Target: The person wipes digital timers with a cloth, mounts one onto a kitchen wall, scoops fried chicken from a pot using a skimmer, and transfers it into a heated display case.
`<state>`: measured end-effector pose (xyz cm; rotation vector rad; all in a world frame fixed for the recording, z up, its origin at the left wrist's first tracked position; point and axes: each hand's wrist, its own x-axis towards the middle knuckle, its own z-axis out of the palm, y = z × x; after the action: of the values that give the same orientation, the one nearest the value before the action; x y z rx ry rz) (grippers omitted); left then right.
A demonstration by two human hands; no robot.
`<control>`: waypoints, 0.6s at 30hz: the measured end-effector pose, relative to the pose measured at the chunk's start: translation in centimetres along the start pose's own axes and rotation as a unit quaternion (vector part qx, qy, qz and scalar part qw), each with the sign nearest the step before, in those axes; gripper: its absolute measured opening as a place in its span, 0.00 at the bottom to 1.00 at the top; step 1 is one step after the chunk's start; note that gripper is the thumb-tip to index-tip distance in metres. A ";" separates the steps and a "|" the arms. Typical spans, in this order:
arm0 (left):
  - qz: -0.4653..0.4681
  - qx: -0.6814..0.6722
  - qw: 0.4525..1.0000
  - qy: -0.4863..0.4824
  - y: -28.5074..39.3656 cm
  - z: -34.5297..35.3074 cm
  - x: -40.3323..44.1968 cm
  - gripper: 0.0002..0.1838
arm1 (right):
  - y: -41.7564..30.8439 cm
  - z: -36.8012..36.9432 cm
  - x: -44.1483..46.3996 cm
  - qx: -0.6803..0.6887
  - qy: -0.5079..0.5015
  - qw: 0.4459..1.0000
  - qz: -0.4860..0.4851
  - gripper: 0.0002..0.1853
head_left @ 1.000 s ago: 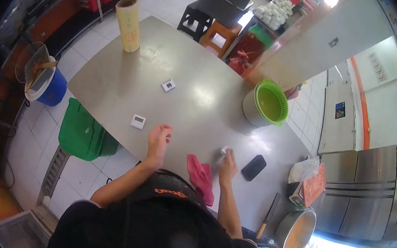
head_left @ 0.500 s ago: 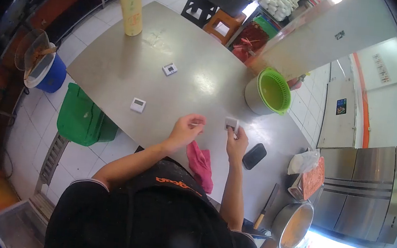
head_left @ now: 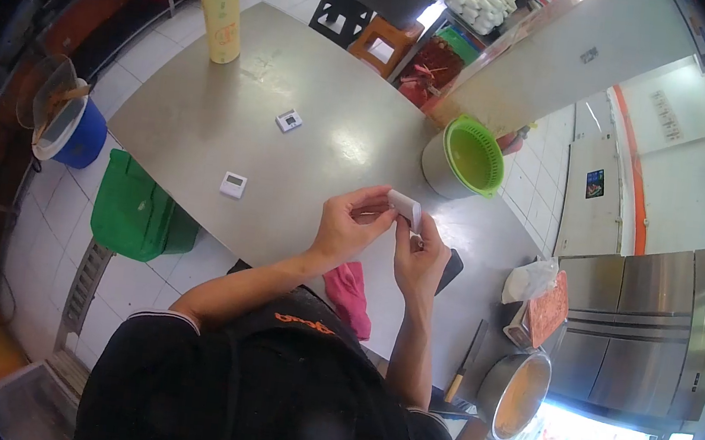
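Observation:
Above the steel table (head_left: 288,178), my left hand (head_left: 354,224) and my right hand (head_left: 419,258) both grip a small white device (head_left: 404,209), tilted up between their fingertips. Its front face cannot be made out. Two similar white devices lie flat on the table: one (head_left: 233,185) left of my hands, the other (head_left: 288,120) farther back. Below my hands is a crumpled pink cloth (head_left: 347,296). A dark phone (head_left: 451,271) is partly hidden behind my right hand.
A yellow roll (head_left: 221,18) stands at the back left, a pot with a green basket (head_left: 471,157) at the right. Nearer right are a knife (head_left: 467,359), a metal pot (head_left: 513,396) and a tray of pink meat (head_left: 546,308). A green bin (head_left: 132,210) stands left of the table.
My left hand has moved right and taken hold of the white device beside my right hand. The device was raised and tilted. The camera view has shifted slightly.

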<state>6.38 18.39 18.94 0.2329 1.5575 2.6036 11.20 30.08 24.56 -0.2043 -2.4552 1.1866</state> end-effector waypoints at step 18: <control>0.010 0.008 0.997 0.074 0.1 0.6 0.4 0.15 | -1.2 1.3 -1.1 -0.062 0.067 0.994 -0.063 0.13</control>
<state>6.11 18.94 19.30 0.0584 1.6298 2.6811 11.69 28.07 24.44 -0.1568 -2.3873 0.9386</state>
